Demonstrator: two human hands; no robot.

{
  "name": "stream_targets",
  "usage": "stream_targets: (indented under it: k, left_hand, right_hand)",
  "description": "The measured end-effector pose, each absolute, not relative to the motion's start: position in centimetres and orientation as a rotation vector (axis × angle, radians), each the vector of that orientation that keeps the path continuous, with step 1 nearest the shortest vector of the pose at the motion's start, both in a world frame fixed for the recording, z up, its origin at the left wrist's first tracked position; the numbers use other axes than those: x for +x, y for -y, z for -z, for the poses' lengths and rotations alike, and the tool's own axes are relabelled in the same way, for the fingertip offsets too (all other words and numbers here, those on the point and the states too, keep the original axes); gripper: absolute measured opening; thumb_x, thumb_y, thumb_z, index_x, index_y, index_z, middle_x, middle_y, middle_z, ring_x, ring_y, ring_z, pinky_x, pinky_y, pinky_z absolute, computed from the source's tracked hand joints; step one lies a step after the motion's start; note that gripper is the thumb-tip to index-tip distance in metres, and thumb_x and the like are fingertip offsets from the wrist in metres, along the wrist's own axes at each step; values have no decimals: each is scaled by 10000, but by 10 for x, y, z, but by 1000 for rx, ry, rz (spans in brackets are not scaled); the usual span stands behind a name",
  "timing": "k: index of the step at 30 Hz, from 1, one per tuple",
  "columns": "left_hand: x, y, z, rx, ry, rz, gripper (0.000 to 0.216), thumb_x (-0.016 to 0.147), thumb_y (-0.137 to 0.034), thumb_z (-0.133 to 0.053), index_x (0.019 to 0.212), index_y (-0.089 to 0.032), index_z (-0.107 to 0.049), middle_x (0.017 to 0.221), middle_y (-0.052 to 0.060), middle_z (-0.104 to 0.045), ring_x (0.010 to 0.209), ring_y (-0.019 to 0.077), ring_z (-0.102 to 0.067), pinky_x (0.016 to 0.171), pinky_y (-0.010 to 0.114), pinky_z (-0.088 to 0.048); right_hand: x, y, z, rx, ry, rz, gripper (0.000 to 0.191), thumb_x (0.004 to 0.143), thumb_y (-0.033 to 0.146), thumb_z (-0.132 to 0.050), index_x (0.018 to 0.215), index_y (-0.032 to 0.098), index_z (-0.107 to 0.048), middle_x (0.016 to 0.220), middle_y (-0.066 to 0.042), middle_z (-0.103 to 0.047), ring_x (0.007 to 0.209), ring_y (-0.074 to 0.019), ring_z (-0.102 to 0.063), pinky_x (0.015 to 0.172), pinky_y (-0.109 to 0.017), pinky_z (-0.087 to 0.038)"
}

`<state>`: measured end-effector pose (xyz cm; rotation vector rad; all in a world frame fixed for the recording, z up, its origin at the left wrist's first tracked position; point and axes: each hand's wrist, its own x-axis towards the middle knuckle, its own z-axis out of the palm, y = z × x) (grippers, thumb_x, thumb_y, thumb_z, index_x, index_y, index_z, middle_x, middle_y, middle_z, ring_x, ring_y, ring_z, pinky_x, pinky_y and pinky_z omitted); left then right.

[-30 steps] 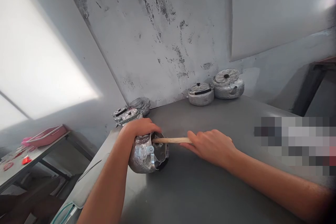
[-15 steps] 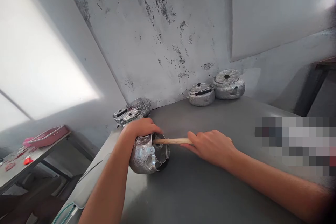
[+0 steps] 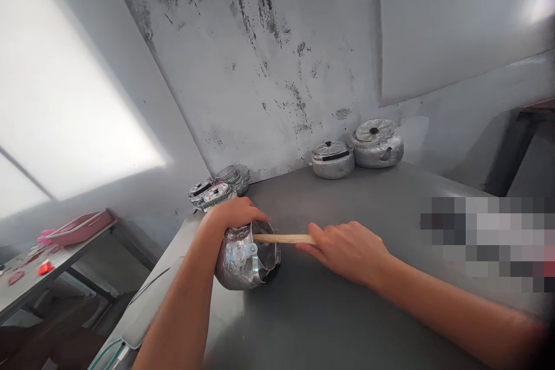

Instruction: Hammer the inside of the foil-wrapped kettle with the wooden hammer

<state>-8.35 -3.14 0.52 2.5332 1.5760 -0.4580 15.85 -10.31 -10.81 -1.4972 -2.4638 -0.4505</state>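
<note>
A dented silver metal kettle (image 3: 236, 269) lies tipped on its side on the grey table (image 3: 312, 306), its open mouth facing right. My left hand (image 3: 238, 212) is closed over the kettle's upper side, the fingers curling to its rim. In my right hand (image 3: 351, 248) is a wooden stick (image 3: 286, 238), gripped at its right end. The stick's other end reaches into the kettle's mouth, and its tip is hidden inside. A metal bracket and part of a dark handle show at the rim.
Two lidded kettles, one smaller (image 3: 333, 162) and one larger (image 3: 378, 144), stand against the wall at the back. Several more pots (image 3: 219, 191) cluster at the back left corner. A pink basket (image 3: 82, 226) sits on a side table at left. A pale pouch with a cable (image 3: 150, 306) lies near the left edge.
The hands, kettle and stick keep nearly the same positions. The stick's right end sits slightly lower, and the whole view has shifted a little.
</note>
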Motion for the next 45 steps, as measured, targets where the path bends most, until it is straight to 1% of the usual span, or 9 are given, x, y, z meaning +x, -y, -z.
stream_targets:
  k: [5,10,15,22,28,33,36,42,45]
  left_hand:
    - [-81,32,-6,2487,-1646,470,411,953,-534,-496,948,-283,-822,857,52,-707,898,255,-654,766,288,-484]
    - [-80,34,-7,2439,-1668,452,429,946,-556,-491,950,-285,-823,859,57,-706,872,253,-646,748,295,-484]
    - [-81,35,-6,2447,-1709,439,463,942,-584,-495,946,-253,-820,828,59,-696,815,238,-632,734,293,-482]
    - [-82,32,-5,2560,-1618,482,385,967,-500,-486,1018,-310,-817,860,54,-704,912,262,-640,794,301,-480]
    - [-80,34,-7,2565,-1606,480,383,969,-500,-484,1016,-326,-822,854,45,-697,893,255,-633,810,303,-482]
    - [-85,29,-4,2597,-1587,491,355,969,-455,-495,1106,-345,-804,933,44,-714,941,254,-633,851,299,-480]
    - [-87,27,-2,2593,-1591,522,366,980,-470,-480,1134,-365,-795,969,46,-724,944,254,-641,856,301,-484]
    - [-86,27,-2,2536,-1664,498,384,970,-525,-486,1148,-372,-790,1153,49,-714,987,269,-655,869,318,-502]
    - [-86,26,-2,2545,-1637,526,375,984,-506,-466,1204,-422,-758,1187,38,-700,1027,269,-649,893,324,-497]
  right_hand:
    - [157,100,110,-1519,2467,449,576,1068,561,-238,858,191,-627,611,-66,-717,527,-236,-712,500,-265,-306]
    - [157,102,110,-1506,2471,428,577,1056,597,-237,908,199,-628,667,-65,-738,560,-217,-714,517,-259,-313]
    - [158,101,109,-1525,2460,406,589,1065,572,-221,885,188,-629,624,-71,-721,516,-218,-691,519,-265,-320]
    - [157,100,111,-1508,2460,393,623,1064,580,-181,873,189,-626,625,-77,-716,530,-234,-700,515,-282,-332]
    - [156,101,112,-1516,2464,385,589,1063,580,-223,890,193,-632,648,-71,-730,563,-230,-721,527,-272,-353]
    - [158,98,113,-1528,2470,368,577,1051,603,-261,898,191,-635,656,-79,-740,569,-240,-727,525,-274,-358]
    - [160,97,114,-1538,2469,362,558,1063,566,-265,889,188,-637,653,-84,-742,565,-246,-727,526,-280,-360]
    - [159,98,114,-1546,2476,351,555,1066,560,-263,909,186,-642,655,-79,-741,577,-239,-727,542,-281,-375]
    - [158,98,114,-1560,2468,344,577,1067,564,-234,898,187,-638,653,-82,-735,566,-236,-719,545,-287,-374]
